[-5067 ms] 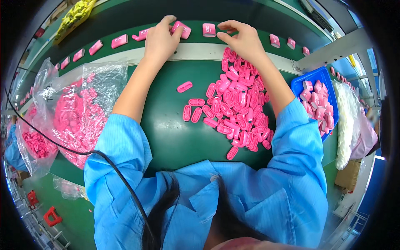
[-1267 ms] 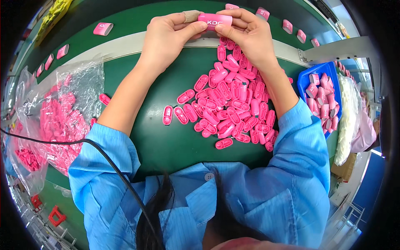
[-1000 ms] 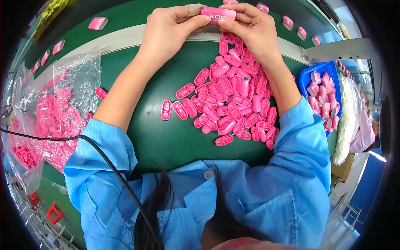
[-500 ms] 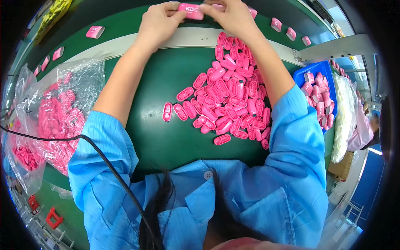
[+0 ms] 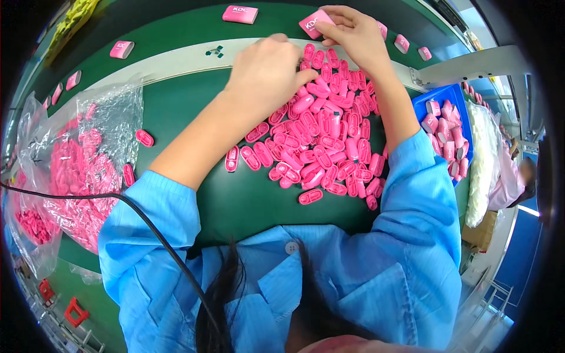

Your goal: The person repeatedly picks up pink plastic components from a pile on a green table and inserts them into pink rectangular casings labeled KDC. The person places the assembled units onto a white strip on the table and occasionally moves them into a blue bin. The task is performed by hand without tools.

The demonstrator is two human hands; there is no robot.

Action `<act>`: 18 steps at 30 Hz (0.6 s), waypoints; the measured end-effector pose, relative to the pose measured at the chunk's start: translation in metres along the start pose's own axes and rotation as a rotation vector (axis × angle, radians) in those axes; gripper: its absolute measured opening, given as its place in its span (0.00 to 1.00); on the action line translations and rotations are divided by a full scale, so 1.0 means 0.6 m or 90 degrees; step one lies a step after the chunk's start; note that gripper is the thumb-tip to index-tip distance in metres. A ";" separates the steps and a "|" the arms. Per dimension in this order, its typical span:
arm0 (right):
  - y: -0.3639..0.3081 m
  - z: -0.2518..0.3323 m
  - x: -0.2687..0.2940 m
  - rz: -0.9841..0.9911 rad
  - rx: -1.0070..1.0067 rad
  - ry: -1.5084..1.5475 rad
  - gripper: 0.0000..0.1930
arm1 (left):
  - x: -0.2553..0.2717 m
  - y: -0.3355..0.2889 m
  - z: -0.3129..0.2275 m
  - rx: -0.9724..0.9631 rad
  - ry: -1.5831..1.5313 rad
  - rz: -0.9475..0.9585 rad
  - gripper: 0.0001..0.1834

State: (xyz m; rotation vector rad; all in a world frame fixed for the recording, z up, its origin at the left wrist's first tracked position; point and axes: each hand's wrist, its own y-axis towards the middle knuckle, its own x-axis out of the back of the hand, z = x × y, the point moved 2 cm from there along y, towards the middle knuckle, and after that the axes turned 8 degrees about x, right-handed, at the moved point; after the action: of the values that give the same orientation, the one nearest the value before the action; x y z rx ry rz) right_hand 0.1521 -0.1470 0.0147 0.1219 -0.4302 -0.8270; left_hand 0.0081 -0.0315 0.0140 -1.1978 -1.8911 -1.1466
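Note:
My right hand [image 5: 353, 36] pinches a flat, light-pink casing [image 5: 316, 25] with white lettering, above the far green strip. Over the top left of a heap of small pink oval parts [image 5: 321, 132] is my left hand [image 5: 266, 69]. Its thumb stands apart from the bent fingers, with pink parts beside them; the fingertips are partly hidden. Many heap parts are oval shells with a recess, lying at mixed angles on the green table [image 5: 215, 209]. Another pink casing [image 5: 240, 14] lies on the far strip, left of the held one.
A pale rail [image 5: 176, 60] divides table and strip. More casings [image 5: 122, 49] lie along the strip. At left is a clear bag [image 5: 82, 176] of pink parts, with a black cable [image 5: 159, 226] crossing. A blue bin [image 5: 419, 109] of casings stands at right, below a metal arm [image 5: 477, 69].
My left hand has left the far strip and come down right to the heap. My right hand has shifted right, gripping a casing. Casings on the strip have slid left.

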 end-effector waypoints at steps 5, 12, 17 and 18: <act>-0.031 0.017 0.008 0.046 -0.058 0.227 0.13 | -0.003 0.004 0.005 0.061 -0.118 0.083 0.16; -0.060 0.049 -0.038 0.006 0.082 0.010 0.17 | 0.008 0.011 0.057 0.290 -0.666 0.052 0.21; -0.052 0.019 -0.020 0.030 -0.012 0.157 0.17 | 0.015 0.011 0.058 0.277 -0.793 0.091 0.19; -0.054 0.014 -0.018 0.038 -0.024 0.172 0.17 | 0.006 0.011 0.062 0.282 -0.785 0.085 0.19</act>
State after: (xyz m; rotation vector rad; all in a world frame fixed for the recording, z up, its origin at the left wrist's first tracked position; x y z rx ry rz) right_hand 0.1199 -0.1603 0.0104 0.1831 -0.1629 -0.7467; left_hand 0.0113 0.0045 0.0030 -1.9018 -2.6001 0.2686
